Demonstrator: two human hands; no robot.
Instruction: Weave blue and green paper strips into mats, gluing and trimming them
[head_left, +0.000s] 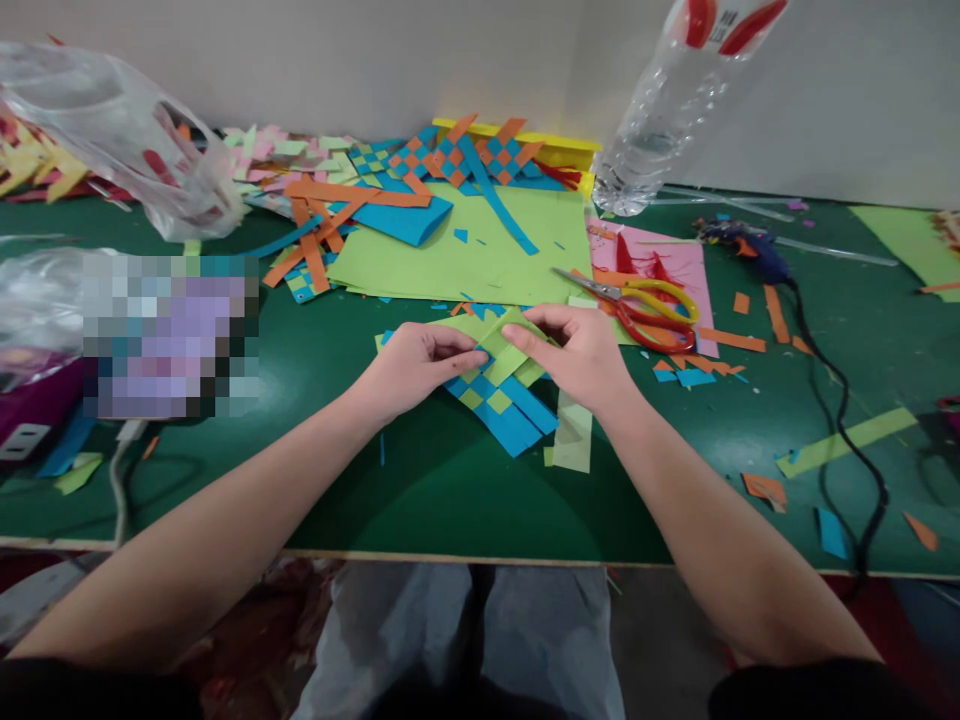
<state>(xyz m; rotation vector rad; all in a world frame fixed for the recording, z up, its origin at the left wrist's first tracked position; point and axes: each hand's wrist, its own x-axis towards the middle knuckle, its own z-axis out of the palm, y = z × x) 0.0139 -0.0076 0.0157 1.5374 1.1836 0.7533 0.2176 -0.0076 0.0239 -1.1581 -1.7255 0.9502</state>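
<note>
Blue and light green paper strips, woven in a checkered pattern, lie between my hands near the middle of the table. My left hand pinches the left side of the weave between thumb and fingers. At the upper right of it, my right hand grips a green strip of the same piece, its thumb pressed on top. Loose blue strip ends point toward me. A pale paper strip lies under my right wrist. Scissors with yellow and red handles rest just beyond my right hand.
Green sheets lie behind the weave, with finished checkered pieces near the wall. A water bottle stands at back right. A phone, pixelated, and plastic bags are at left. A black cable and paper scraps cover the right.
</note>
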